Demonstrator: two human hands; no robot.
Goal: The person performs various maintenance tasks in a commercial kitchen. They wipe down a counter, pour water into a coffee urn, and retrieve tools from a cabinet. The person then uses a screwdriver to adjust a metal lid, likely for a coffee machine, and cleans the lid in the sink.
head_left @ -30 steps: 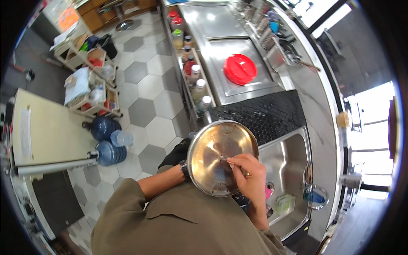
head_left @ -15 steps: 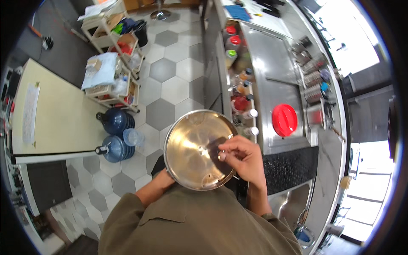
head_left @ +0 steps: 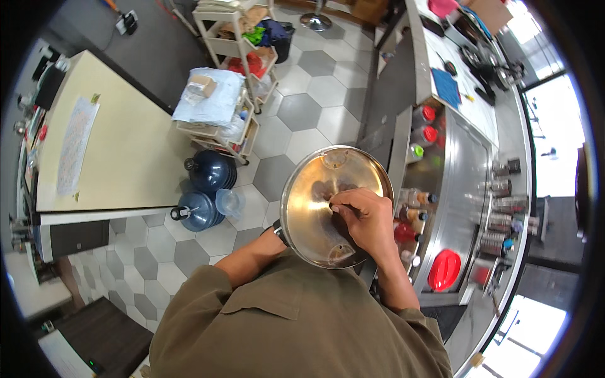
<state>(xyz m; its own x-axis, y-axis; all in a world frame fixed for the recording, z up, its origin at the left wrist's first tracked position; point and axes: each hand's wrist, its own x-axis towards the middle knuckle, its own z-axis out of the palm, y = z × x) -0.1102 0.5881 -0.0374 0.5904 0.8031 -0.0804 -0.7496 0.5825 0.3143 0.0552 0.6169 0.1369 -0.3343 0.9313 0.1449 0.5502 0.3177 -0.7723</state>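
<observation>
Steel pan (head_left: 328, 189) tilted, face up; right hand (head_left: 368, 220) inside.

I see a round, shiny steel pan (head_left: 321, 189) held up at chest height, its hollow inside facing me.

— What do we see on the floor (head_left: 302, 113)?
— Grey and white hexagon tiles, with two blue water jugs (head_left: 205, 189) and a shelf cart (head_left: 220, 120) standing on them beside our pale table (head_left: 120, 145).
</observation>
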